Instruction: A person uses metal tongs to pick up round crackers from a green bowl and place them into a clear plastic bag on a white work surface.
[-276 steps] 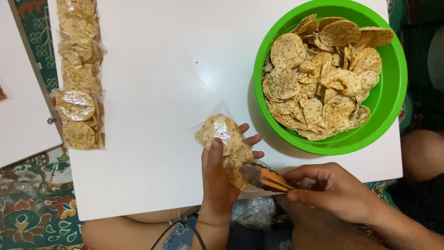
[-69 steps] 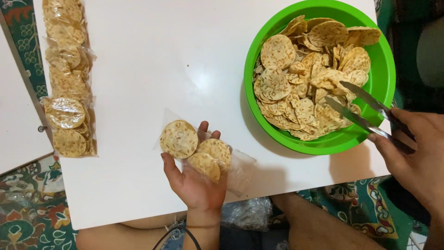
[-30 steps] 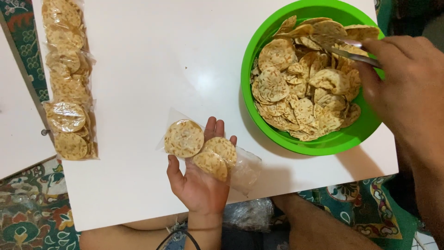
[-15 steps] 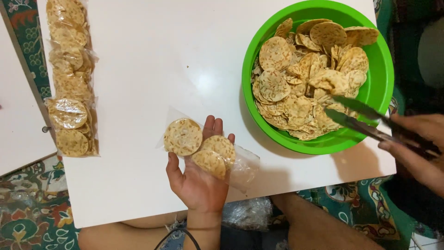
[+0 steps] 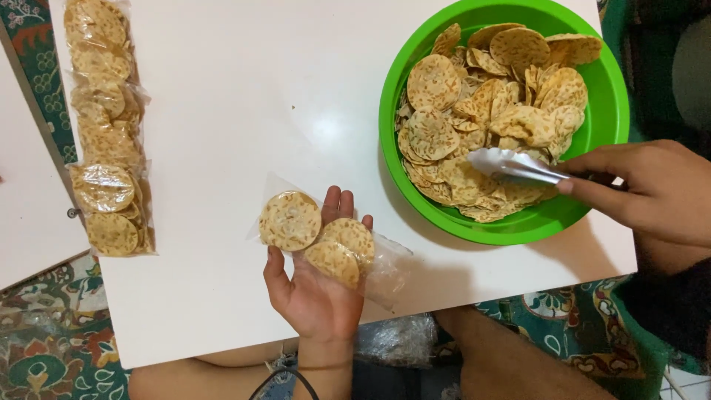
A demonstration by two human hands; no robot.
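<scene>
Over the white counter (image 5: 222,133), left hand (image 5: 315,292) lies open under a clear plastic bag of round crackers (image 5: 326,241), right hand (image 5: 652,189) clamps metal tongs (image 5: 518,167); unsupported bag may slide off.

**Crackers, bag, tongs and bowl**

A clear plastic bag (image 5: 333,248) lies open across the upturned palm of the left hand (image 5: 315,296), with three round, speckled tan crackers (image 5: 290,220) inside, flat and partly overlapping. Metal tongs (image 5: 518,167), pinched in the right hand (image 5: 652,189), point left with their tips low over the heap of the same round crackers that fills a bright green bowl (image 5: 611,118) on the white table.
</scene>
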